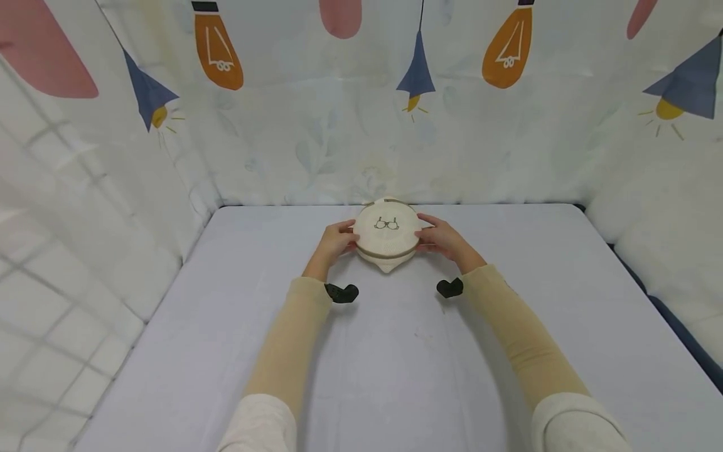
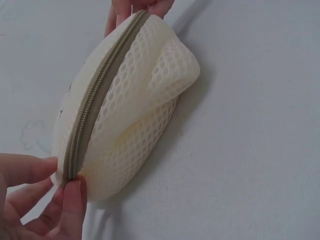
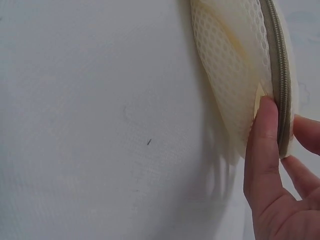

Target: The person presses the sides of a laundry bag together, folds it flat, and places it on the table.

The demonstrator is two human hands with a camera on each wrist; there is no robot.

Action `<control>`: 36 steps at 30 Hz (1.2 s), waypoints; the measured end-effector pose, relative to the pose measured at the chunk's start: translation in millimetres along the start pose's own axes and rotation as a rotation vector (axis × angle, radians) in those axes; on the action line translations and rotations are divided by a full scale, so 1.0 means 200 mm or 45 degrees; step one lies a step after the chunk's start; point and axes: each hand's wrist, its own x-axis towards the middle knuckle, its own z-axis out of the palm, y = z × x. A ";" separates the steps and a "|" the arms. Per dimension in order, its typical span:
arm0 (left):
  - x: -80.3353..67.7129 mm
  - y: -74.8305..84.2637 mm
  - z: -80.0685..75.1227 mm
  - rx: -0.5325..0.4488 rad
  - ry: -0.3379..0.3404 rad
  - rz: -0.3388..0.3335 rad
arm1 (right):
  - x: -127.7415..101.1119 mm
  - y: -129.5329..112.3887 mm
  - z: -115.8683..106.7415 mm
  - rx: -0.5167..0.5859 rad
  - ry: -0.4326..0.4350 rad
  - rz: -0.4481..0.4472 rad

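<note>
While round cream mesh zippered pouch (image 1: pixel 387 237) is pinched at opposite edges by left hand (image 1: pixel 337 242) and right hand (image 1: pixel 442 239), step judged: steadying; zipper pull to be located next along taupe zipper (image 2: pixel 95 100).

A makeshift recording booth: printed curtain (image 1: pixel 361 125) walls around a sheeted table (image 1: pixel 395 351)

A round cream mesh pouch (image 1: pixel 387 236) with a small spectacles motif on its top face stands on the pale counter (image 1: pixel 395 351), near the back edge. The left hand (image 1: pixel 337 240) holds its left rim and the right hand (image 1: pixel 442 239) its right rim. Behind hangs a curtain (image 1: pixel 316 125) printed with lamps and bulbs.
</note>
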 end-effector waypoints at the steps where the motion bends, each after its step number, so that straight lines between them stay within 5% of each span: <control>1: 0.00 0.00 0.00 0.001 -0.004 0.001 | 0.00 0.00 0.00 -0.008 0.002 0.002; 18: -0.03 0.01 0.00 0.072 0.028 -0.009 | 0.00 -0.03 0.03 -0.219 0.062 -0.017; 36: -0.01 0.02 0.04 0.097 0.126 -0.020 | 0.05 -0.03 0.04 -0.279 0.126 0.043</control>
